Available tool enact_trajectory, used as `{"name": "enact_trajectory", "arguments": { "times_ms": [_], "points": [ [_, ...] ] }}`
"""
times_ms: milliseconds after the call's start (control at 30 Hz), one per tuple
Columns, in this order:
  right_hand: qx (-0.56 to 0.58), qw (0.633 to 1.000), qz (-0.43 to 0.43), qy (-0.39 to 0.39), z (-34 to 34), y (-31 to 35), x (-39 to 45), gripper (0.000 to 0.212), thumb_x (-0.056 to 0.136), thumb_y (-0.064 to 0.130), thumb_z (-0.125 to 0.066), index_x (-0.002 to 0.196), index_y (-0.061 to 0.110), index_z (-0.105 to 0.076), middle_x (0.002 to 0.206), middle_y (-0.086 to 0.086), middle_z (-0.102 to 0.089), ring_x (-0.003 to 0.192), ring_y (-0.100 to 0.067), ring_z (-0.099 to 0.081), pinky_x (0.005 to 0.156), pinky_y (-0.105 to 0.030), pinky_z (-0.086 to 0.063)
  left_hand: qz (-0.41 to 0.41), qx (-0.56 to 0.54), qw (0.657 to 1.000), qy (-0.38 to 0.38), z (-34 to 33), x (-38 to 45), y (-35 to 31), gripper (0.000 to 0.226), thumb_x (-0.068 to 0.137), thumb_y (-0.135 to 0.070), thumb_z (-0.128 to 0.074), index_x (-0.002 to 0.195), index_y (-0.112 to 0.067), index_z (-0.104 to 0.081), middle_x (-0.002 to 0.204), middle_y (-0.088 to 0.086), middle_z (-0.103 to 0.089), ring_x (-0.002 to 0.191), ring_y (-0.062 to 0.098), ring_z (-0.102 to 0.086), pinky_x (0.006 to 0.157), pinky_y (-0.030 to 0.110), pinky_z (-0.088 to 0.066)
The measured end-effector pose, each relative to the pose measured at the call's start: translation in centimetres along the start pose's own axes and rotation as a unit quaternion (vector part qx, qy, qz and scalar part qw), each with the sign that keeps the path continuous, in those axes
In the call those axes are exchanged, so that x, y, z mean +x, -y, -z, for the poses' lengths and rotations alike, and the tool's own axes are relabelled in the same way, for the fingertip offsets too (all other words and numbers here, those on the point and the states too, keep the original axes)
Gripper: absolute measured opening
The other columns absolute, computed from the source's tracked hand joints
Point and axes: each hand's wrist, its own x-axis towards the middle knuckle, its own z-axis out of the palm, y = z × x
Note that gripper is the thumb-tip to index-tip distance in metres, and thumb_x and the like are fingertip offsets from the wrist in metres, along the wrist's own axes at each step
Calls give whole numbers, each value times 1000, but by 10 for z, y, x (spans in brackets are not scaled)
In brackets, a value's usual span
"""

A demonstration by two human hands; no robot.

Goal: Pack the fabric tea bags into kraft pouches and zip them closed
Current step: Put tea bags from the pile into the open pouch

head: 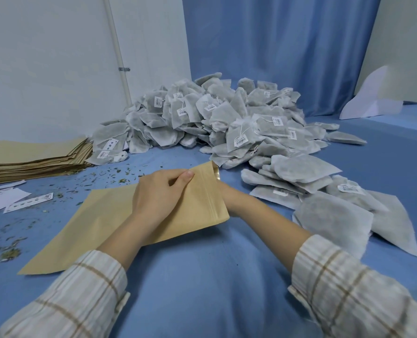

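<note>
Spare pouches (32, 154) are waiting stacked at left. The left hand (158, 193) is pinching the kraft pouch (100, 220) mouth open on the blue desk (214, 276); the right hand (227, 193) is reaching inside, grip hidden. Tea bags (227, 118) are lying heaped close by.

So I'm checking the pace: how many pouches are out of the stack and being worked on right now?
1. A single pouch lies in front of the person, gripped near its mouth by the left hand; the right hand is mostly hidden behind it.

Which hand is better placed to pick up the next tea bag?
The right hand: it sits at the kraft pouch mouth, beside the near tea bags. The left hand grips the pouch.
</note>
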Motion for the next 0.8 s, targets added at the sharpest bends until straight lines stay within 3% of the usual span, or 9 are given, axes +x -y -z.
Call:
{"name": "enact_trajectory", "arguments": {
  "times_ms": [67, 133, 200, 267, 333, 433, 567, 700, 800],
  "points": [
    [-67, 998, 6, 0, 8, 0, -4, 24, 98, 12, -40, 77, 12, -52, 71, -3, -51, 52, 0, -53, 48, -10, -41, 6, 11, 1000, 4, -2, 2, 1, 28, 91, -54, -47, 104, -42, -69, 101, -13, -70, 100, 14, -59, 76, 27, -41],
    [-227, 966, 84, -93, 24, -7, -2, 19, 93, 14, -48, 102, 10, -64, 97, -5, -66, 83, -12, -60, 71, -21, -47, 14, 26, 1000, 1, -5, 4, 3, 30, 91, -54, -45, 105, -42, -68, 101, -11, -70, 100, 17, -59, 75, 28, -42],
    [-306, 924, 95, -206, 44, -17, 5, 30, 91, 18, -51, 119, 16, -60, 115, -4, -64, 102, -17, -57, 85, -26, -44, 18, 41, 999, -4, -9, 6, 2, 31, 92, -54, -44, 106, -41, -68, 100, -10, -71, 100, 19, -59, 73, 28, -40],
    [-473, 836, 60, -272, 57, -28, 9, 40, 89, 13, -50, 129, 11, -47, 125, -12, -51, 111, -29, -50, 85, -33, -41, 20, 57, 998, -7, -14, 8, 1, 31, 93, -53, -43, 106, -41, -68, 99, -8, -71, 99, 21, -59, 71, 29, -38],
    [-620, 739, 16, -265, 61, -36, 13, 44, 86, 9, -50, 129, 8, -39, 124, -18, -43, 110, -34, -46, 80, -34, -39, 21, 72, 997, -4, -18, 9, 0, 32, 94, -53, -42, 107, -41, -68, 98, -6, -71, 99, 22, -60, 73, 30, -40],
    [-679, 684, -14, -268, 60, -39, 18, 34, 88, 9, -48, 123, 8, -47, 124, -17, -48, 113, -33, -45, 85, -34, -40, 25, 80, 997, -3, -23, 12, 0, 32, 94, -53, -41, 108, -42, -67, 101, -6, -71, 100, 22, -60, 79, 32, -43],
    [-572, 746, 55, -337, 68, -32, 18, 35, 89, 6, -46, 124, 11, -45, 118, -14, -55, 107, -32, -52, 70, -33, -37, 32, 69, 997, -15, -21, 18, 1, 33, 94, -53, -40, 108, -41, -68, 99, -5, -71, 98, 23, -59, 81, 32, -43],
    [-263, 801, 192, -503, 64, -18, 14, 37, 92, 15, -45, 129, 15, -41, 107, -13, -62, 91, -31, -58, 67, -32, -36, 42, 51, 997, -39, -14, 21, 5, 33, 93, -52, -42, 108, -39, -68, 101, -3, -71, 101, 24, -59, 88, 36, -44],
    [-32, 825, 201, -528, 61, -10, 16, 32, 92, 18, -51, 122, 12, -42, 85, -3, -63, 75, -21, -58, 66, -23, -41, 40, 46, 996, -59, -8, 23, 7, 33, 93, -51, -43, 108, -38, -69, 102, -1, -71, 101, 26, -59, 87, 37, -44]
  ]
}}
